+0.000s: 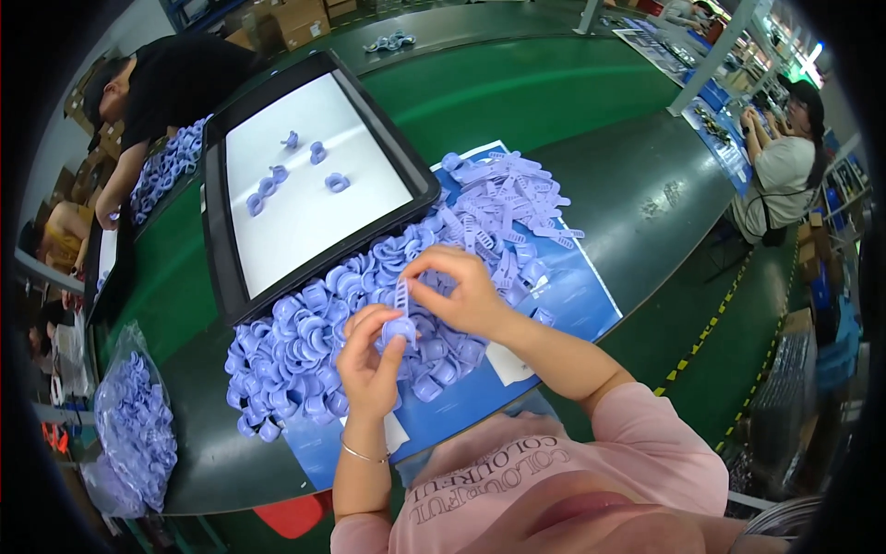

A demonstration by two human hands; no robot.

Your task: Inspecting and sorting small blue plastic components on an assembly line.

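My left hand (367,369) is closed on a lavender cup-shaped plastic piece (400,329), thumb against its near side. Between the fingertips of my right hand (469,294) is the upper end of a lavender slotted strap (401,295). The strap stands upright at the far side of the cup-shaped piece; whether the two are joined cannot be made out. Under and around both hands spreads a heap of similar curved pieces (300,337). Beyond my right hand lies a pile of loose slotted straps (517,196).
A black-rimmed tray (214,222) with a white floor holds several lavender pieces (338,183). A blue sheet (591,291) lies under the heaps. At left stands a clear bag of lavender parts (137,420). A green belt (517,83) runs behind. Co-workers are at far left and right.
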